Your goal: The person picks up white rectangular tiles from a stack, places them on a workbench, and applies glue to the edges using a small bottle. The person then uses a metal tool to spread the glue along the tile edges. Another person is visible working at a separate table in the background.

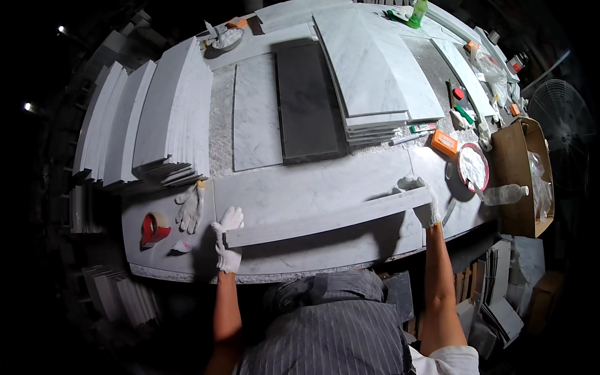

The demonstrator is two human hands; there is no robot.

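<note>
A long narrow strip of white-grey marble [331, 220] spans the space between my two gloved hands, its right end a little farther from me. My left hand [229, 237], in a white knit glove, grips the left end, fingers on the far side. At the other end my right hand [426, 201], gloved alike, is closed round the strip, its fingertips partly hidden. Beneath the strip lies a wide marble slab [281, 187] forming the worktop, with the strip's shadow on it.
Marble slabs stand upright in rows [169, 112] at left; flat slabs are stacked [369, 69] at the back. A tape dispenser [155, 229] and spare glove [190, 209] lie left. A bowl of white powder [472, 167], bottle [505, 194], orange box [444, 143] and carton [509, 147] are at right.
</note>
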